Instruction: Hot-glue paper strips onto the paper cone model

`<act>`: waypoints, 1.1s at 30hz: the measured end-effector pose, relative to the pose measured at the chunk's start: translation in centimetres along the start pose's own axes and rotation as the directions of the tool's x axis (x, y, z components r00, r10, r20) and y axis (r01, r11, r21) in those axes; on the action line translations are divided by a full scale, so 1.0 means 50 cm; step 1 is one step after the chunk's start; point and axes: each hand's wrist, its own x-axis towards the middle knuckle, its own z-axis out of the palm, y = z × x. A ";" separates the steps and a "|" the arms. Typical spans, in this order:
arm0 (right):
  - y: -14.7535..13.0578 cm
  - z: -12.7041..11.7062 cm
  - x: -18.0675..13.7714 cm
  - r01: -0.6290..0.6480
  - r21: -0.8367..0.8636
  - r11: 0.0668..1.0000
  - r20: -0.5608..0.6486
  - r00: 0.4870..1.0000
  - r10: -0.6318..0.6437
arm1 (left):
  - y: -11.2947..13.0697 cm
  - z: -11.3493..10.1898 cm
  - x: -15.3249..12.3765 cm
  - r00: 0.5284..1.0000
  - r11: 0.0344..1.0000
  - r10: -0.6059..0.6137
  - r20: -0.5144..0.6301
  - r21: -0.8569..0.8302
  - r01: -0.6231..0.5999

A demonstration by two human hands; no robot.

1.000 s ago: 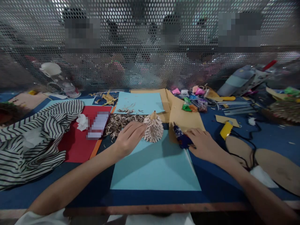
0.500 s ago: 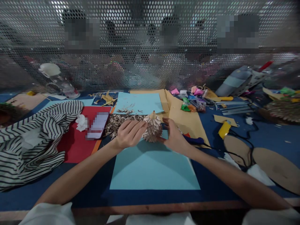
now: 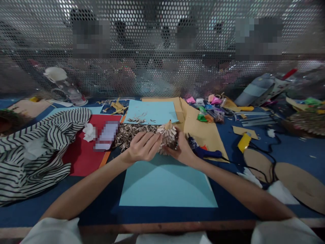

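A small craft figure (image 3: 168,137), covered in overlapping pale husks that look like seed shells, has a bare tan pointed tip at its top. My right hand (image 3: 183,150) is wrapped around its right and lower side. At its left edge, my left hand (image 3: 144,145) is closed in a pinch, with the fingertips against or very near the husks. Whatever the pinch may hold is too small to make out. Behind my left hand lies a heap of loose husks (image 3: 124,134). A light-blue sheet (image 3: 167,186) lies beneath both hands.
A blue glue gun (image 3: 212,154) lies right of my right hand, its cord trailing right. Cardboard discs (image 3: 299,179) and a yellow cutter (image 3: 244,142) are farther right. Left are a phone (image 3: 108,135), red sheet (image 3: 78,159) and striped cloth (image 3: 45,145). A perforated metal screen (image 3: 152,74) stands behind.
My right hand has gone from spread fingers beside the figure to a closer wrap around it. The figure has turned and shifted slightly right. More of the glue gun shows.
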 end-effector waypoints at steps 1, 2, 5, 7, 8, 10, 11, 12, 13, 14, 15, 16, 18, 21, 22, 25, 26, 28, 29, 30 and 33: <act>-0.002 -0.001 0.000 0.005 0.013 1.000 -0.002 1.000 -0.005 | 0.002 0.000 -0.001 1.000 1.000 0.001 -0.003 0.006 -0.001; -0.004 -0.001 0.000 0.008 0.022 1.000 -0.005 1.000 -0.007 | 0.003 0.000 -0.002 1.000 1.000 0.001 -0.005 0.008 -0.001; -0.007 -0.001 -0.002 -0.010 0.029 1.000 -0.004 1.000 0.010 | 0.008 -0.004 -0.003 1.000 0.999 -0.026 0.010 -0.023 0.027; -0.007 -0.001 -0.003 -0.019 0.028 0.999 -0.002 1.000 0.019 | 0.010 -0.007 0.001 0.997 0.995 -0.066 0.037 -0.073 0.069; -0.008 -0.001 -0.004 -0.020 0.031 0.999 0.003 1.000 0.020 | 0.011 -0.009 0.003 0.995 0.991 -0.088 0.048 -0.101 0.093; -0.010 -0.001 -0.006 -0.018 0.039 0.999 0.010 1.000 0.018 | 0.012 -0.013 0.008 0.992 0.983 -0.115 0.056 -0.139 0.122; -0.012 -0.002 -0.007 -0.020 0.039 0.999 0.014 1.000 0.019 | 0.013 -0.014 0.011 0.992 0.984 -0.113 0.051 -0.136 0.119; -0.015 -0.002 -0.008 -0.023 0.038 0.999 0.015 1.000 0.022 | 0.013 -0.014 0.012 0.995 0.989 -0.093 0.035 -0.114 0.096; -0.017 -0.002 -0.008 -0.023 0.040 0.999 0.014 1.000 0.023 | 0.014 -0.015 0.014 0.998 0.995 -0.061 0.011 -0.076 0.062; -0.019 -0.002 -0.008 -0.023 0.043 0.999 0.011 1.000 0.022 | 0.014 -0.015 0.015 1.000 0.999 -0.023 -0.014 -0.032 0.022; -0.020 -0.001 -0.008 -0.022 0.047 0.999 0.009 1.000 0.022 | 0.015 -0.015 0.015 0.999 1.000 0.012 -0.033 0.006 -0.011; -0.020 -0.001 -0.008 -0.021 0.049 0.999 0.004 1.000 0.020 | 0.015 -0.015 0.015 0.999 0.999 0.033 -0.041 0.031 -0.032; -0.019 -0.001 -0.008 -0.018 0.045 0.999 0.001 1.000 0.018 | 0.016 -0.015 0.015 0.999 0.999 0.035 -0.029 0.035 -0.034; -0.014 -0.002 -0.010 -0.013 0.025 1.000 -0.001 1.000 0.013 | 0.016 -0.017 0.015 0.999 0.999 0.031 -0.018 0.027 -0.031; -0.013 -0.002 -0.010 -0.012 0.025 1.000 0.000 1.000 0.012 | 0.017 -0.018 0.016 0.999 0.999 0.044 -0.024 0.033 -0.043; -0.011 -0.003 -0.011 0.001 0.033 0.999 -0.008 1.000 0.000 | 0.018 -0.021 0.020 0.996 0.994 0.079 -0.030 0.074 -0.077; -0.011 -0.003 -0.012 0.008 0.036 0.999 -0.007 1.000 -0.007 | 0.019 -0.021 0.021 0.996 0.992 0.088 -0.034 0.092 -0.085; -0.011 -0.004 -0.012 0.018 0.038 0.999 -0.001 1.000 -0.018 | 0.020 -0.020 0.024 0.992 0.986 0.112 -0.062 0.132 -0.103; -0.011 -0.004 -0.012 0.021 0.037 0.999 0.003 1.000 -0.021 | 0.020 -0.019 0.025 0.989 0.983 0.125 -0.080 0.148 -0.112; -0.011 -0.005 -0.011 0.022 0.036 0.999 0.007 1.000 -0.022 | 0.020 -0.017 0.025 0.986 0.980 0.135 -0.095 0.157 -0.119; -0.011 -0.005 -0.010 0.029 0.034 0.999 0.004 1.000 -0.029 | 0.021 -0.014 0.024 0.984 0.979 0.145 -0.106 0.160 -0.127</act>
